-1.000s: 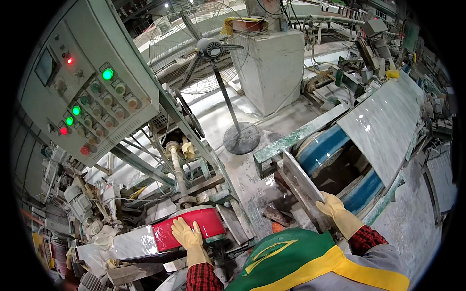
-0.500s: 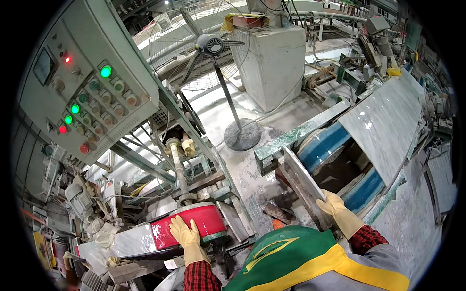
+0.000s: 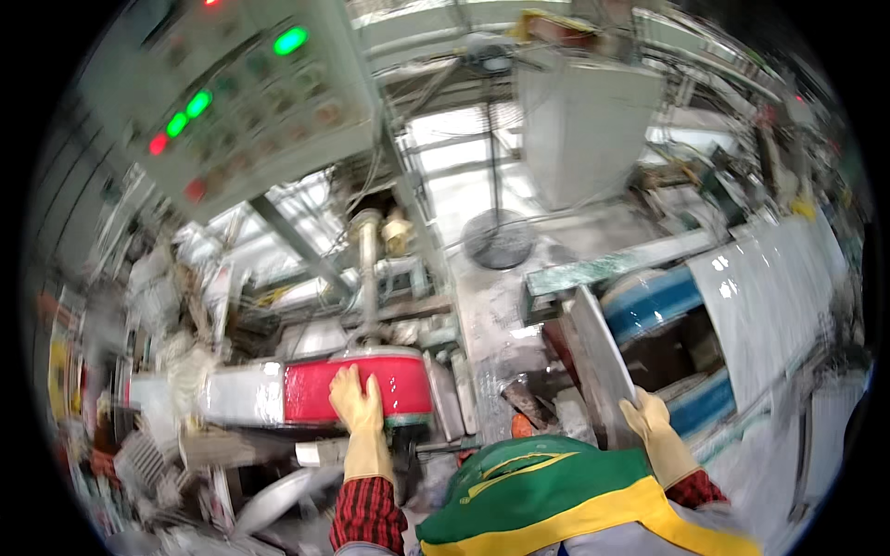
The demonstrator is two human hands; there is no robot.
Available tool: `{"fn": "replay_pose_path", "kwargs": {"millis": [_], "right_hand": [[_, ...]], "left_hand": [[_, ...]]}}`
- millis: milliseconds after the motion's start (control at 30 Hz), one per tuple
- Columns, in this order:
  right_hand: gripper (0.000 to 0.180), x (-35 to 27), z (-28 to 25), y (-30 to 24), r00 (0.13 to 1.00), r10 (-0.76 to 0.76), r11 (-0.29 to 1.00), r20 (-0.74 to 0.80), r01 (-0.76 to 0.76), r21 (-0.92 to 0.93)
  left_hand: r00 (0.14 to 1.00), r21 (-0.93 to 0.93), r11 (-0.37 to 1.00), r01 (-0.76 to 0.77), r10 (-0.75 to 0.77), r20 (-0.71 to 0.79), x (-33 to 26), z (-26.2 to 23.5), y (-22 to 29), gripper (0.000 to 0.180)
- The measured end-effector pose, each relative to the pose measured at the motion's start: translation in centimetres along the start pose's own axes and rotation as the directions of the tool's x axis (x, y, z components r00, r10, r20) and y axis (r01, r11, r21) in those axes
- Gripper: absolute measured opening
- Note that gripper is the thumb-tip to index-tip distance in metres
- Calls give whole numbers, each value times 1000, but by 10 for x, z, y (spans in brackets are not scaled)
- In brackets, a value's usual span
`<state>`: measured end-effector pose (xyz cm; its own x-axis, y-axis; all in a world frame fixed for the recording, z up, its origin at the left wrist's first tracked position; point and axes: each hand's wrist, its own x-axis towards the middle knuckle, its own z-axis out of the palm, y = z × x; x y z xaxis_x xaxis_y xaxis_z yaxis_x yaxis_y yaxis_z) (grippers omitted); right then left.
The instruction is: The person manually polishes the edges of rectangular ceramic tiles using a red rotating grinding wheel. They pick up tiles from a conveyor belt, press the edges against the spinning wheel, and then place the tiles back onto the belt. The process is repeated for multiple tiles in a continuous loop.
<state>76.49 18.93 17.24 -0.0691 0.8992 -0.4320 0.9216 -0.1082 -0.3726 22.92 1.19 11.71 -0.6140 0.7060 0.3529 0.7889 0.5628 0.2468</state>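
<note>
My left hand (image 3: 360,412), in a pale yellow rubber glove, lies on a wet red belt (image 3: 311,389). Its fingers are stretched out and hold nothing. Left of the hand, a pale stone slab (image 3: 243,394) sits in line along the belt. My right hand (image 3: 649,422), gloved the same way, has its fingers closed over the near end of an upright grey slab (image 3: 603,347). Beside that slab runs a wide blue belt (image 3: 654,301) with an opening in its middle. A glossy veined marble slab (image 3: 779,292) covers the belt's far right part.
A control cabinet (image 3: 246,139) with lit green and red buttons stands at the upper left. The stand fan's round base (image 3: 499,239) is on the wet floor ahead. A pale block (image 3: 589,134) rises behind it. My green apron (image 3: 547,482) fills the lower middle.
The view has turned and blurred, so most of the surroundings sit farther right. My left hand stays on the red belt, and my right hand stays at the upright slab's end.
</note>
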Motion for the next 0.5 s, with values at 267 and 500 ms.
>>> {"fn": "replay_pose_path", "kwargs": {"millis": [267,500], "right_hand": [[38,11,-5,-57,910,-300,954,286,279,112],[34,3,-48,-265,636,-531,832,560,268,485]], "left_hand": [[758,-766,109,634,110,643,-58,33,60,60],[702,-495,-516,699,363,613,-51,-7,128,55]]}}
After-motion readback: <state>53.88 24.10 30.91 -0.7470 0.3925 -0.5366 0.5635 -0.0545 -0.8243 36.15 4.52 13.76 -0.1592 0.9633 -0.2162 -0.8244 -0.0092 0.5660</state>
